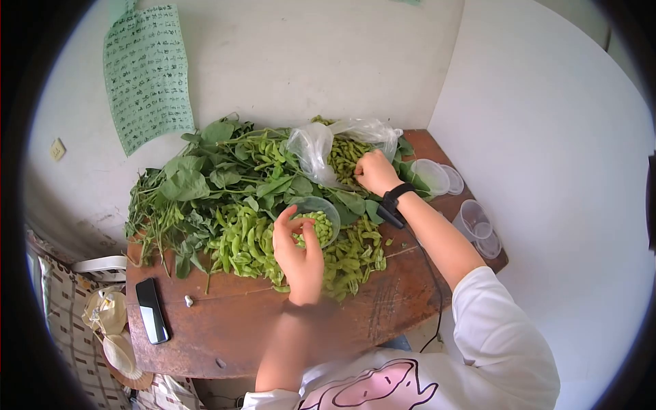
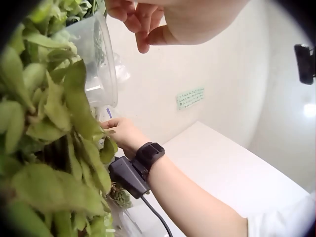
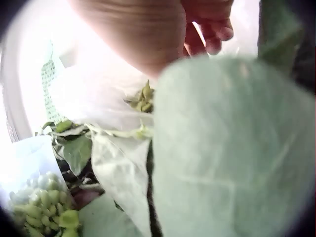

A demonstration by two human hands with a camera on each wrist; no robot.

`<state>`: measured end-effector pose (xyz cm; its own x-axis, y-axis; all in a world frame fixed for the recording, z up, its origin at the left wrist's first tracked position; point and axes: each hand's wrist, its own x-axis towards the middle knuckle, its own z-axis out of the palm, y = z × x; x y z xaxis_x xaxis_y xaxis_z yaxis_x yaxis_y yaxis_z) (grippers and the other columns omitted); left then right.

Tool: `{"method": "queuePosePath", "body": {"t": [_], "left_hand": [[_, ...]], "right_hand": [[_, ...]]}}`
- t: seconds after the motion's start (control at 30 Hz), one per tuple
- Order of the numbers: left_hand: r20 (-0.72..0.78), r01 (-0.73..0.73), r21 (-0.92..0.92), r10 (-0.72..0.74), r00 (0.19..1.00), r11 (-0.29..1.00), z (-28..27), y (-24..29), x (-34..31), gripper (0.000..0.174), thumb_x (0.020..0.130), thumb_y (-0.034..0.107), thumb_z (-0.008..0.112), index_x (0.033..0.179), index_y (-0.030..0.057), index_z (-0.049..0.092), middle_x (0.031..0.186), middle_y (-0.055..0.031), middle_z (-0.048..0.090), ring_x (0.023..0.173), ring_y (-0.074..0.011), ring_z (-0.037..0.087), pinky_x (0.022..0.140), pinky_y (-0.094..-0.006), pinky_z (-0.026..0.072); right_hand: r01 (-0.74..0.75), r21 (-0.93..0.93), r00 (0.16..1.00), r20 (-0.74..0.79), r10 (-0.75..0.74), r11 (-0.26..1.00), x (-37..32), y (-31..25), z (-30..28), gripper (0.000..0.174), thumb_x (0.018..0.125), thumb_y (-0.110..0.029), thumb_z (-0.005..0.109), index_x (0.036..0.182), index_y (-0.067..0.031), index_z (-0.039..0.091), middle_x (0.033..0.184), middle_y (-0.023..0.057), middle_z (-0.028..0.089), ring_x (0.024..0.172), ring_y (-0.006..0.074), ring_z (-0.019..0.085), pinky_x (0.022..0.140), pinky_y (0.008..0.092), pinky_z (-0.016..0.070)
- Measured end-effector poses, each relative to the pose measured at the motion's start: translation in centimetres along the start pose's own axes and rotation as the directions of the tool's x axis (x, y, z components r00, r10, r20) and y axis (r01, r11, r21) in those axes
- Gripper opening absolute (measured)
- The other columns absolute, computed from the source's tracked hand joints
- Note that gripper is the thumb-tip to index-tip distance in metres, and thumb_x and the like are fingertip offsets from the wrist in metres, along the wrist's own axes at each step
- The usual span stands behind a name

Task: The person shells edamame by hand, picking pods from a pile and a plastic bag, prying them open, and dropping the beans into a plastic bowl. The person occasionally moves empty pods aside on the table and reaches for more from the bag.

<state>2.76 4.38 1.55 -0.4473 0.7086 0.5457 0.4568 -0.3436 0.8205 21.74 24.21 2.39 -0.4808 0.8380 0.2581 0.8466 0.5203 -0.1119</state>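
Observation:
The left hand [image 1: 298, 256] hovers by a clear cup [image 1: 332, 220] of shelled green beans [image 1: 318, 229], fingers loosely bent. In the left wrist view the same hand [image 2: 182, 22] shows above the cup [image 2: 106, 64], holding nothing visible. At an opened plastic bag [image 1: 313, 152] of pods [image 1: 344, 158], the right hand [image 1: 376, 174] points its bent fingers down among them. The right wrist view shows some fingers of that hand [image 3: 210, 24] slightly apart; the rest are hidden, and whether they pinch a pod cannot be seen.
Leafy stalks [image 1: 188, 181] cover the back left, with loose pods [image 1: 242, 242] in front. Clear lids [image 1: 432, 176] and empty cups [image 1: 473, 220] stand at the right. A phone [image 1: 152, 311] and a small white object [image 1: 188, 301] lie at the left. A black cable [image 1: 437, 294] crosses the right side.

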Motion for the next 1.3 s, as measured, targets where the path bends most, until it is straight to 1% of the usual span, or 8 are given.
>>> {"method": "queuePosePath", "body": {"t": [0.13, 0.27, 0.33, 0.57, 0.8, 0.9, 1.0, 1.3], "left_hand": [[0.059, 0.132, -0.108, -0.126, 0.990, 0.985, -0.3, 1.1, 0.1, 0.026, 0.095, 0.009, 0.056, 0.120, 0.0010, 0.054, 0.093, -0.0045, 0.070, 0.075, -0.0097, 0.059, 0.066, -0.0241, 0.0439], [0.204, 0.259, -0.275, -0.207, 0.957, 0.926, -0.3, 2.1, 0.2, 0.024, 0.096, 0.012, 0.057, 0.116, -0.0007, 0.059, 0.096, -0.0059, 0.070, 0.082, -0.0096, 0.062, 0.071, -0.0221, 0.0466], [0.367, 0.344, -0.299, -0.225, 0.902, 0.890, -0.3, 2.4, 0.0, 0.024, 0.097, 0.014, 0.058, 0.114, -0.0022, 0.063, 0.098, -0.0065, 0.069, 0.090, -0.0103, 0.063, 0.075, -0.0217, 0.0474], [0.547, 0.481, -0.346, -0.244, 0.801, 0.806, 0.9, 2.0, -1.3, 0.026, 0.095, 0.014, 0.061, 0.116, -0.0015, 0.063, 0.081, -0.0016, 0.065, 0.061, -0.0024, 0.050, 0.050, -0.0171, 0.0370], [0.570, 0.562, -0.286, -0.334, 0.751, 0.776, 0.7, 3.3, -1.4, 0.023, 0.093, 0.012, 0.064, 0.112, -0.0019, 0.064, 0.075, -0.0015, 0.063, 0.058, -0.0034, 0.052, 0.045, -0.0177, 0.0363], [0.557, 0.602, -0.273, -0.387, 0.735, 0.750, 0.6, 3.8, -1.2, 0.021, 0.092, 0.011, 0.065, 0.107, -0.0035, 0.064, 0.076, -0.0029, 0.064, 0.059, -0.0047, 0.056, 0.044, -0.0181, 0.0394], [0.611, 0.493, -0.114, -0.331, 0.719, 0.862, 0.7, 3.9, -1.2, 0.018, 0.092, 0.009, 0.065, 0.104, -0.0045, 0.063, 0.079, -0.0047, 0.066, 0.060, -0.0065, 0.058, 0.045, -0.0181, 0.0418], [0.724, 0.671, -0.159, -0.376, 0.578, 0.725, 0.9, 2.8, -1.4, 0.019, 0.095, 0.015, 0.061, 0.096, -0.0043, 0.065, 0.081, -0.0058, 0.066, 0.062, -0.0083, 0.057, 0.051, -0.0204, 0.0451]], "right_hand": [[-0.085, 0.244, 0.991, -0.082, 0.108, 0.966, -2.1, -1.1, -2.3, 0.009, 0.078, -0.006, 0.069, 0.081, 0.0021, 0.072, 0.076, 0.0140, 0.070, 0.077, 0.0286, 0.066, 0.084, 0.0393, 0.0514], [-0.228, 0.676, 0.965, 0.060, 0.257, 0.701, -5.7, -3.5, -5.2, 0.017, 0.084, -0.011, 0.071, 0.094, 0.0020, 0.070, 0.084, 0.0111, 0.072, 0.089, 0.0142, 0.067, 0.080, 0.0259, 0.0502], [-0.196, 0.927, 0.975, 0.150, 0.164, 0.320, -8.0, -5.2, -6.3, 0.023, 0.089, -0.012, 0.067, 0.107, 0.0016, 0.066, 0.095, 0.0068, 0.070, 0.091, 0.0117, 0.065, 0.081, 0.0261, 0.0495], [-0.162, 0.976, 0.985, 0.168, 0.033, -0.144, -12.9, -8.4, -4.8, 0.026, 0.093, -0.008, 0.061, 0.117, 0.0016, 0.058, 0.097, 0.0046, 0.067, 0.085, 0.0069, 0.058, 0.077, 0.0217, 0.0467], [-0.111, 0.993, 0.988, 0.106, 0.111, 0.034, -13.9, -8.4, -4.0, 0.020, 0.091, -0.003, 0.064, 0.110, 0.0027, 0.064, 0.099, 0.0054, 0.067, 0.085, 0.0084, 0.061, 0.077, 0.0226, 0.0493], [0.040, 0.999, 0.997, -0.038, 0.061, -0.027, -14.1, -7.6, -2.9, 0.016, 0.090, -0.002, 0.065, 0.106, 0.0034, 0.066, 0.102, 0.0056, 0.064, 0.090, 0.0096, 0.061, 0.079, 0.0231, 0.0497], [-0.033, 0.998, 0.999, 0.036, 0.041, -0.057, -14.4, -7.5, -2.9, 0.016, 0.091, -0.003, 0.064, 0.106, 0.0040, 0.066, 0.102, 0.0050, 0.062, 0.092, 0.0103, 0.061, 0.079, 0.0232, 0.0490], [-0.099, 0.990, 0.995, 0.100, 0.005, -0.103, -14.6, -7.3, -3.5, 0.017, 0.093, -0.003, 0.060, 0.107, 0.0047, 0.066, 0.103, 0.0055, 0.062, 0.090, 0.0118, 0.061, 0.078, 0.0247, 0.0490]]}}
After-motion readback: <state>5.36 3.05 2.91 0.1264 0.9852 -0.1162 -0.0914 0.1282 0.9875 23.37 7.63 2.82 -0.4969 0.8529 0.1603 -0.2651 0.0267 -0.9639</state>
